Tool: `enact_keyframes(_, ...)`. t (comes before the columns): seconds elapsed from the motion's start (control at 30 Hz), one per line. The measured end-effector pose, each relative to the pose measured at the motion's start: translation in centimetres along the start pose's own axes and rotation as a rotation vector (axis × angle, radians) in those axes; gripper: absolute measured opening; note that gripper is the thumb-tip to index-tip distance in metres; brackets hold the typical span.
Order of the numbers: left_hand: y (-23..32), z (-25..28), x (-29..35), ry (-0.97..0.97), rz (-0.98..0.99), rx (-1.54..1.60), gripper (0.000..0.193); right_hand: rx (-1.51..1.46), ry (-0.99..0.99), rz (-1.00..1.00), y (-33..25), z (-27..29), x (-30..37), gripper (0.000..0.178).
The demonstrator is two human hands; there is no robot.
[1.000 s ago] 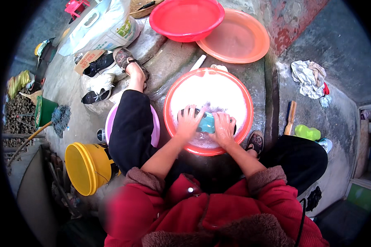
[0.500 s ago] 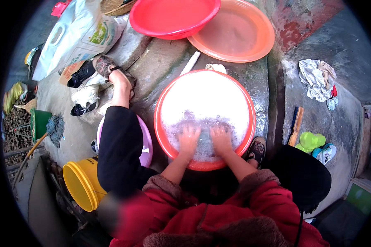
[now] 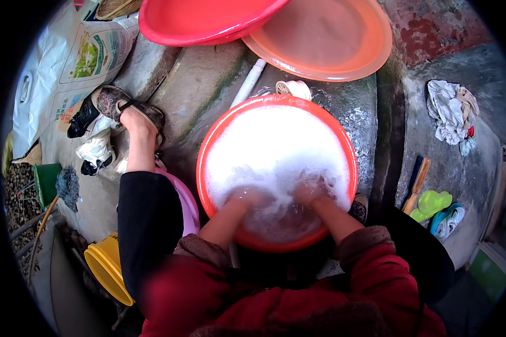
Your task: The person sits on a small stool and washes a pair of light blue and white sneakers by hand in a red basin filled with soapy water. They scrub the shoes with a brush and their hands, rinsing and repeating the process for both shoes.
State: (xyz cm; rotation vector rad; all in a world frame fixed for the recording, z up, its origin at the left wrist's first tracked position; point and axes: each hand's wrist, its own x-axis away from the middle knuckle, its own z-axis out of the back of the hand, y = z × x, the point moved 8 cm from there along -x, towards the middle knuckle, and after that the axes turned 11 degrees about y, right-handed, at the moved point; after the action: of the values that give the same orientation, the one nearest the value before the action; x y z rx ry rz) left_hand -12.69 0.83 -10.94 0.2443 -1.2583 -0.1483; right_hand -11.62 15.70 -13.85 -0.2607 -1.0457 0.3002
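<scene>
An orange-red basin (image 3: 203, 174) stands in front of me, filled with water under thick white suds (image 3: 275, 137). My left hand (image 3: 251, 197) is sunk in the near left part of the foam, its fingers blurred and covered. To the right, my right hand (image 3: 311, 192) is also in the suds, with foam and splashing water hiding its fingers. Whatever lies under the foam, or in either hand, does not show. Both forearms cross the near rim with the brown cuffs pushed back.
Beyond stand a red basin (image 3: 208, 22) and an orange basin (image 3: 334, 39), with a white ribbed hose (image 3: 249, 83). A brush (image 3: 416, 185), a green object (image 3: 431, 204) and heaped cloth (image 3: 448, 111) lie right. Left are a yellow bucket (image 3: 108, 264), purple basin (image 3: 186, 196) and shoes (image 3: 96, 147).
Both hands have sunk deeper into the suds, and their fingers, visible before, are now covered. Foam has closed over most of the gap around them. The view has shifted slightly.
</scene>
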Motion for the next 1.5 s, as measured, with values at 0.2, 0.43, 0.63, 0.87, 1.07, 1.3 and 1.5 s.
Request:
enact_keyframes(0.2,-3.7,0.1,-7.6,0.147,0.109,-0.436,0.056,0.006,0.584,0.062,2.3,-0.1,-2.4,0.053)
enact_keyframes(0.43,2.6,5.6,1.1,0.867,-0.185,-0.303,0.098,0.086,0.941,0.066,-2.5,8.4,4.4,0.073)
enact_keyframes(0.63,5.2,8.2,13.6,1.323,-0.337,-0.345,0.120,0.020,1.329,0.192,-7.5,11.5,13.2,0.079)
enact_keyframes(0.87,5.3,4.8,18.1,1.424,-0.372,-0.367,0.106,0.023,1.434,0.192,-10.1,8.4,18.1,0.084)
enact_keyframes(1.07,3.3,1.0,15.0,1.373,-0.286,-0.464,0.107,0.053,1.300,0.189,-10.2,4.7,16.6,0.083)
enact_keyframes(1.3,2.2,-1.8,9.4,1.187,-0.170,-0.471,0.101,0.196,1.159,0.144,-8.2,1.5,11.9,0.074)
enact_keyframes(1.5,1.5,-3.2,4.1,1.079,-0.167,-0.302,0.059,0.319,0.972,0.080,-4.1,-2.4,6.3,0.076)
